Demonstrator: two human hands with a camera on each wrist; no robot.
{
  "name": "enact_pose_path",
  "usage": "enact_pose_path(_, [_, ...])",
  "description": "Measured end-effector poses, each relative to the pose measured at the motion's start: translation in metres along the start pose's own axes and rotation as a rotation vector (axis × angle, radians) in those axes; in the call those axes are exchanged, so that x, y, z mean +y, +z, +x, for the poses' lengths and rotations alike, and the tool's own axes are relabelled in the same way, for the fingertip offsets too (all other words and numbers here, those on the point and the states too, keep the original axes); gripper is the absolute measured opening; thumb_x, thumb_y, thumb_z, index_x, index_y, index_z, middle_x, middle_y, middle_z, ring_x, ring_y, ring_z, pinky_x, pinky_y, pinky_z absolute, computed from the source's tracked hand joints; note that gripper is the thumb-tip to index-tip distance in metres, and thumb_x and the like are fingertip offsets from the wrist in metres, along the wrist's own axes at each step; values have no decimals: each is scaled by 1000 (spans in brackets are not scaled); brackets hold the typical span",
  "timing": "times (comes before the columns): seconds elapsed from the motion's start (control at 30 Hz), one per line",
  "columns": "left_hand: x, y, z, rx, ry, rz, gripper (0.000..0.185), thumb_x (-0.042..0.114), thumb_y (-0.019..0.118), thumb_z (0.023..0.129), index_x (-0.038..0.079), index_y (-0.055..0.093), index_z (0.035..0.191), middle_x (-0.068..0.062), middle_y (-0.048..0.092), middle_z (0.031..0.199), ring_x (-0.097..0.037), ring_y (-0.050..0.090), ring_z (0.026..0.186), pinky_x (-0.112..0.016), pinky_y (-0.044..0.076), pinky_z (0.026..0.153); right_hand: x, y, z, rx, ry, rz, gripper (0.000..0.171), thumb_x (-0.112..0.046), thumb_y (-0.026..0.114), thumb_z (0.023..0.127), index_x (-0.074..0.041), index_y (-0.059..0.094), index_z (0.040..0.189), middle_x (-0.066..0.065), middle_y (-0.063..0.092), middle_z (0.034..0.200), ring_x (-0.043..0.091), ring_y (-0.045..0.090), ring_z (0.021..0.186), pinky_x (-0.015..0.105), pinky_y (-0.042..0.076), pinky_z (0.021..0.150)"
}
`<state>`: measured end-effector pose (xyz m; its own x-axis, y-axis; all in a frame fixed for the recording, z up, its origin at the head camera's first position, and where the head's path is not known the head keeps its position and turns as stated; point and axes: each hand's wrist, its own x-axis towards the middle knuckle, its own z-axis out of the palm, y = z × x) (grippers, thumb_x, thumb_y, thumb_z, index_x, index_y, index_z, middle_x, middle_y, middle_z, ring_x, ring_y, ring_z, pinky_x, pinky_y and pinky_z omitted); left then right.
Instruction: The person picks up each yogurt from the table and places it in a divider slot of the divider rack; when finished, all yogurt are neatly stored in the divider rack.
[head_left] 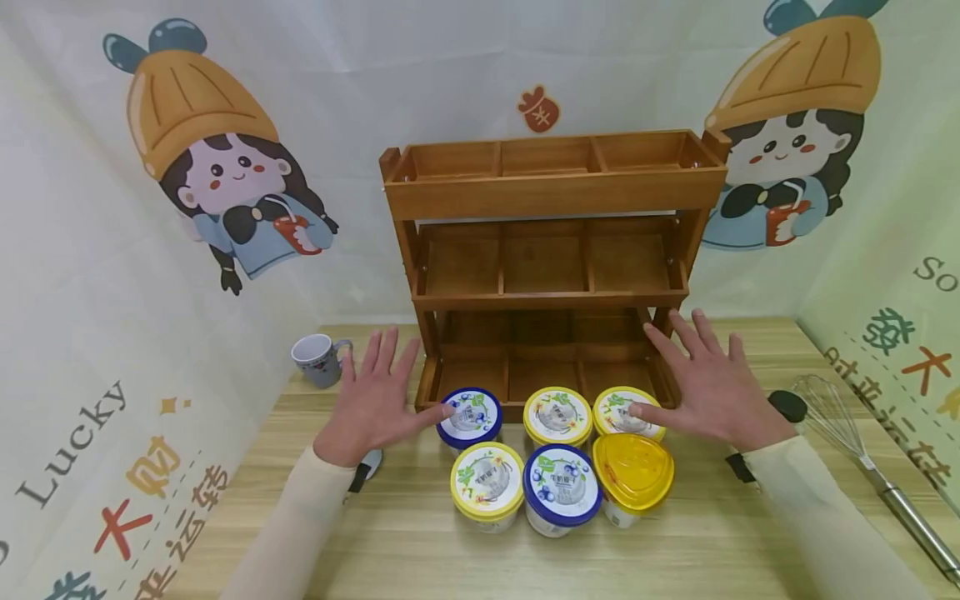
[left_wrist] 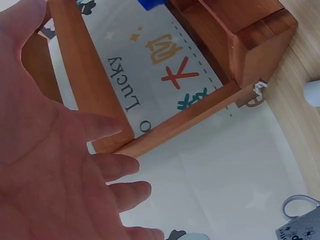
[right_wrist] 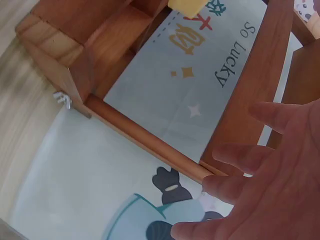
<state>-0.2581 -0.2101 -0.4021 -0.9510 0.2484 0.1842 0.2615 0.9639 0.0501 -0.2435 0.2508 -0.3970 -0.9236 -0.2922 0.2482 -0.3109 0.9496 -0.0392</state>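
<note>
My left hand (head_left: 371, 412) is spread flat with fingers straight, left of the wooden shelf rack (head_left: 555, 200); its thumb overlaps a blue-lidded tub (head_left: 472, 427) in the head view. On the other side my right hand (head_left: 712, 393) is spread too, its thumb over a yellow-lidded tub (head_left: 624, 402). Neither hand holds anything. Between them stand another yellow-lidded tub (head_left: 557, 417), and in the front row a yellow-lidded tub (head_left: 487, 482), a blue-lidded tub (head_left: 562, 487) and a tub with a plain rounded-triangular yellow lid (head_left: 633, 473). In both wrist views straight fingers overlap the rack's side.
The rack has three tiers, each split into compartments. At left a grey patterned mug (head_left: 317, 360) stands on the wooden table (head_left: 405, 554). A metal whisk (head_left: 873, 467) lies along the right side. A printed cloth (head_left: 360, 92) hangs behind and at both sides.
</note>
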Motion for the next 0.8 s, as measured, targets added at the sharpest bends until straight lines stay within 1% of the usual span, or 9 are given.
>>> enact_pose_path(0.1, [-4,1,4,25,4,-10,115,84,61,85,13,27,169,-22,13,177,-46,12,164,-76,11,125,0,3,2,29,-29,24,113,-82,67,81,-13,35,164,27,27,171,54,20,158,82,21,118])
enact_pose_path(0.2, [-10,3,9,82,34,-48,109,74,68,88,9,31,166,-24,19,175,-46,21,161,-71,23,125,1,7,2,46,-49,62,110,-76,72,81,-9,39,162,28,31,168,54,25,155,76,27,120])
enact_pose_path(0.3, [-18,5,13,137,61,-112,100,62,75,90,5,37,162,-26,24,172,-47,30,157,-65,34,123,2,11,0,43,-48,116,108,-72,75,82,-7,41,161,28,34,166,53,32,152,72,34,119])
enact_pose_path(0.4, [-26,7,18,161,62,-179,92,52,77,92,4,38,160,-27,26,171,-48,35,154,-64,41,119,3,14,-3,35,-42,161,107,-71,75,84,-6,41,160,27,35,166,51,37,149,71,40,115])
enact_pose_path(0.5, [-33,8,23,172,59,-236,85,40,78,94,3,38,160,-26,27,170,-48,37,152,-64,43,117,4,16,-6,44,-48,199,103,-67,76,85,-5,41,160,27,36,165,50,39,148,70,41,114])
enact_pose_path(0.6, [-39,8,30,196,80,-266,79,31,75,96,1,38,159,-25,31,168,-46,38,151,-63,42,118,6,20,-8,64,-53,227,99,-64,78,86,-5,44,158,26,37,165,48,40,147,70,43,113])
enact_pose_path(0.7, [-43,9,37,226,108,-301,72,27,71,100,0,39,158,-25,37,164,-44,41,150,-61,40,121,7,24,-10,80,-63,260,94,-59,80,87,-5,46,156,25,42,161,48,45,143,70,47,109])
enact_pose_path(0.8, [-44,7,44,249,114,-354,67,24,67,102,1,39,158,-23,41,162,-41,44,149,-59,39,122,7,29,-12,88,-83,302,88,-53,81,88,-6,48,154,24,49,157,47,51,139,69,49,107])
